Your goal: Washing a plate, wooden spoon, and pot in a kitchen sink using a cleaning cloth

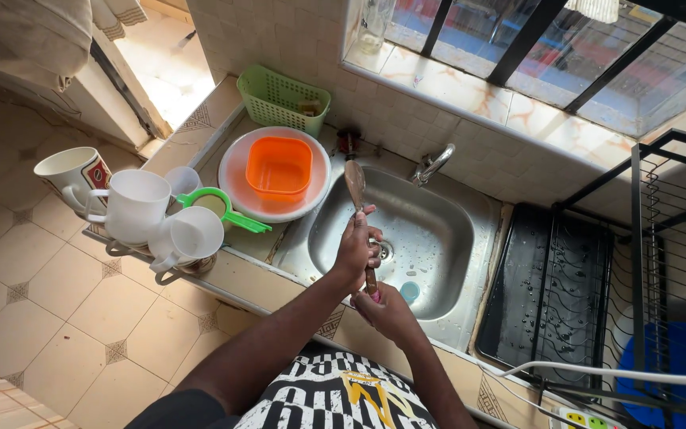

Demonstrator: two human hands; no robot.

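Note:
Over the steel sink (446,238) I hold a wooden spoon (355,183) upright, with its bowl pointing away from me. My left hand (356,248) is wrapped around the middle of the handle. Just below it, my right hand (387,312) closes on the handle's lower end, and a bit of pink shows between its fingers. A small blue object (410,291) lies in the basin next to my right hand. The tap (436,164) stands at the sink's far rim, and no water can be seen running from it.
Left of the sink an orange square bowl (279,167) sits on a pale round plate (236,171), near a green strainer (216,202), three white mugs (136,205) and a green basket (282,97). A black drip tray (545,286) and a black wire rack (668,238) stand to the right.

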